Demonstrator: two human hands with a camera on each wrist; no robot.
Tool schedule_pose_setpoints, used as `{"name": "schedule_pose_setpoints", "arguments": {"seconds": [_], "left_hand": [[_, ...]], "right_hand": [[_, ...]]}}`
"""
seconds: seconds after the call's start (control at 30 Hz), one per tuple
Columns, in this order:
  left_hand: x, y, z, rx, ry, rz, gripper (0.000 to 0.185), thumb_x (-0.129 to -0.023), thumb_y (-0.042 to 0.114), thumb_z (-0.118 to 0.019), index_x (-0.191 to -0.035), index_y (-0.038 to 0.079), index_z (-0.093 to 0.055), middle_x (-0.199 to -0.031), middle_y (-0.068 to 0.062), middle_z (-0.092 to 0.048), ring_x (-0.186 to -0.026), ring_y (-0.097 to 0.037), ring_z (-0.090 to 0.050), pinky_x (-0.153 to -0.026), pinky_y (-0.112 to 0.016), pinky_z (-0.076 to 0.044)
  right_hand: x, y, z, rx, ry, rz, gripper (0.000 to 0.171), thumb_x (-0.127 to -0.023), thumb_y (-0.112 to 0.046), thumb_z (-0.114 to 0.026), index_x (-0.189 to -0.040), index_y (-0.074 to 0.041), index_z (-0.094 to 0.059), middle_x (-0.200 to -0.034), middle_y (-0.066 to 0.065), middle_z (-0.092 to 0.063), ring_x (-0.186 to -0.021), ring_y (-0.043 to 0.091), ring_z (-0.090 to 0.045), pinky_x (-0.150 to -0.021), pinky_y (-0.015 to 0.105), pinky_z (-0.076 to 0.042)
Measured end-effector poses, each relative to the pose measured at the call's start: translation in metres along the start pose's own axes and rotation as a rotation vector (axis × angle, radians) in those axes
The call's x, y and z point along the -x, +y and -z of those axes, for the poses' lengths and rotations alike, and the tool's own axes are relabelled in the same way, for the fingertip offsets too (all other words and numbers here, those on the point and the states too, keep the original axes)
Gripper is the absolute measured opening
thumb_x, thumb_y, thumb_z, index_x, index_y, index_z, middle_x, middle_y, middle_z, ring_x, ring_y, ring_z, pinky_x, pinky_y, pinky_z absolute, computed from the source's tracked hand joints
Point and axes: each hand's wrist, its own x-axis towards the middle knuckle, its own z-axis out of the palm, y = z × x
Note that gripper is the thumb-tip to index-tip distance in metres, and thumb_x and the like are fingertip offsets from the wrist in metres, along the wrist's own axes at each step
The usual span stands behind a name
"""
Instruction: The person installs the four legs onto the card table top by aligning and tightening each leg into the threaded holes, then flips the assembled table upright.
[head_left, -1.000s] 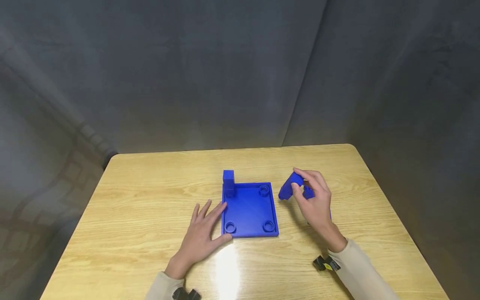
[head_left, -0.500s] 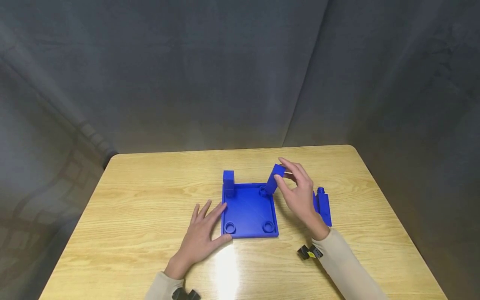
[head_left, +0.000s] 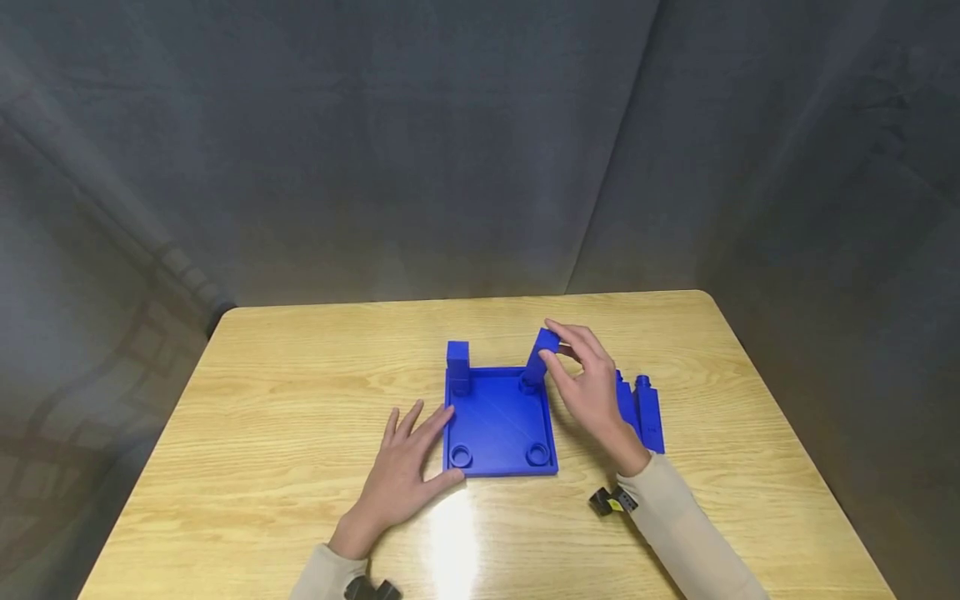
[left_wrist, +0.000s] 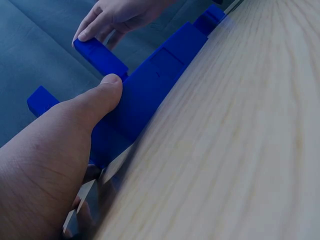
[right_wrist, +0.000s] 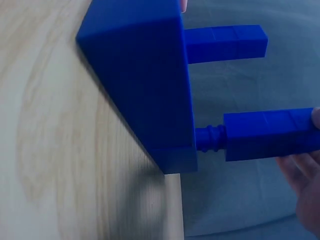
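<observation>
A blue square baseplate [head_left: 500, 421] with round corner sockets lies mid-table. One blue post [head_left: 457, 364] stands upright in its back-left socket. My right hand [head_left: 558, 346] pinches a second blue post [head_left: 542, 354] near its top and holds it slightly tilted over the back-right socket [head_left: 528, 384]. In the right wrist view the post [right_wrist: 270, 132] shows its ribbed peg entering the plate [right_wrist: 145, 75]. My left hand [head_left: 420, 442] lies flat on the table, fingers against the plate's left edge; its thumb [left_wrist: 95, 107] touches the plate rim [left_wrist: 145, 95].
Two more blue posts [head_left: 641, 408] lie side by side on the wooden table [head_left: 300, 400], right of my right hand. Both front sockets of the plate stand open. Grey cloth hangs behind the table. Black wrist mounts [head_left: 611, 500] sit on both sleeves.
My right hand carried the post leftward from beside the plate to the back-right socket, uncovering the two posts lying on the table. My left hand stayed put.
</observation>
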Motion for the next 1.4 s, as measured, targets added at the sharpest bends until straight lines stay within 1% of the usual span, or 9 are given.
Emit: {"name": "schedule_pose_setpoints", "arguments": {"seconds": [0.1,0.23,0.43,0.73,0.93,1.0,1.1,1.17,1.4], "left_hand": [[0.001,-0.001,0.0,-0.002,0.001,0.0,0.092,-0.099,0.076,-0.065,-0.173,0.026,-0.042,-0.171,0.0,-0.052,-0.164,-0.045,-0.033,-0.134,-0.072,-0.008],[0.001,-0.001,0.0,-0.005,0.0,0.0,0.092,-0.099,0.075,-0.066,-0.173,0.026,-0.042,-0.171,0.0,-0.052,-0.164,-0.045,-0.033,-0.134,-0.072,-0.007],[0.0,-0.001,-0.001,-0.004,-0.001,-0.003,0.093,-0.098,0.072,-0.069,-0.173,0.025,-0.043,-0.171,0.0,-0.052,-0.164,-0.045,-0.033,-0.134,-0.072,-0.007],[0.0,-0.001,-0.001,-0.006,0.0,-0.003,0.093,-0.098,0.071,-0.069,-0.173,0.024,-0.043,-0.171,0.0,-0.051,-0.165,-0.044,-0.033,-0.135,-0.071,-0.007],[0.0,-0.001,0.0,-0.001,0.0,-0.003,0.092,-0.098,0.073,-0.067,-0.173,0.026,-0.042,-0.171,0.0,-0.052,-0.165,-0.044,-0.032,-0.134,-0.072,-0.007],[0.0,-0.001,0.0,0.0,-0.002,-0.002,0.092,-0.099,0.074,-0.067,-0.173,0.026,-0.041,-0.171,0.0,-0.052,-0.165,-0.044,-0.032,-0.134,-0.072,-0.007],[0.0,-0.001,0.0,0.0,-0.003,-0.001,0.092,-0.098,0.073,-0.068,-0.174,0.027,-0.041,-0.171,0.0,-0.051,-0.165,-0.044,-0.032,-0.134,-0.071,-0.007],[0.0,-0.001,0.0,0.0,-0.003,-0.001,0.092,-0.098,0.072,-0.068,-0.174,0.026,-0.041,-0.171,0.0,-0.051,-0.165,-0.044,-0.032,-0.134,-0.072,-0.007],[0.0,0.0,0.001,-0.005,-0.003,-0.003,0.092,-0.098,0.07,-0.07,-0.173,0.025,-0.042,-0.171,0.0,-0.051,-0.165,-0.044,-0.032,-0.134,-0.071,-0.006]], "right_hand": [[0.001,0.001,-0.001,-0.012,-0.013,-0.018,0.045,-0.092,0.017,-0.081,-0.135,0.007,-0.075,-0.123,0.025,-0.073,-0.11,0.026,-0.073,-0.098,0.023,-0.063],[0.003,0.004,-0.003,-0.004,-0.043,-0.035,0.046,-0.094,0.014,-0.08,-0.139,0.004,-0.074,-0.125,0.023,-0.073,-0.111,0.032,-0.074,-0.099,0.025,-0.063],[0.004,0.006,-0.002,0.059,-0.096,-0.053,0.042,-0.095,0.008,-0.083,-0.136,0.001,-0.077,-0.125,0.019,-0.073,-0.11,0.035,-0.075,-0.098,0.022,-0.062],[0.002,0.006,0.005,0.067,-0.173,-0.057,0.038,-0.1,0.004,-0.077,-0.137,0.0,-0.076,-0.126,0.016,-0.074,-0.109,0.031,-0.074,-0.093,0.047,-0.066],[0.002,0.01,0.009,0.034,-0.199,-0.071,0.036,-0.104,0.003,-0.069,-0.139,-0.001,-0.075,-0.129,0.016,-0.073,-0.116,0.024,-0.071,-0.099,0.025,-0.061],[0.002,0.011,0.01,0.027,-0.197,-0.08,0.035,-0.104,0.003,-0.069,-0.138,-0.001,-0.075,-0.129,0.016,-0.073,-0.115,0.021,-0.07,-0.098,0.024,-0.061],[0.002,0.012,0.009,0.025,-0.188,-0.107,0.035,-0.103,0.003,-0.073,-0.137,-0.002,-0.075,-0.126,0.013,-0.074,-0.111,0.019,-0.069,-0.095,0.035,-0.065],[0.002,0.011,0.009,0.026,-0.18,-0.137,0.034,-0.102,0.002,-0.076,-0.135,-0.002,-0.074,-0.125,0.012,-0.074,-0.109,0.02,-0.069,-0.094,0.036,-0.065],[0.003,0.006,0.005,0.022,-0.146,-0.215,0.034,-0.096,0.001,-0.086,-0.124,0.002,-0.068,-0.124,0.017,-0.072,-0.095,0.033,-0.077,-0.086,0.021,-0.065]]}}
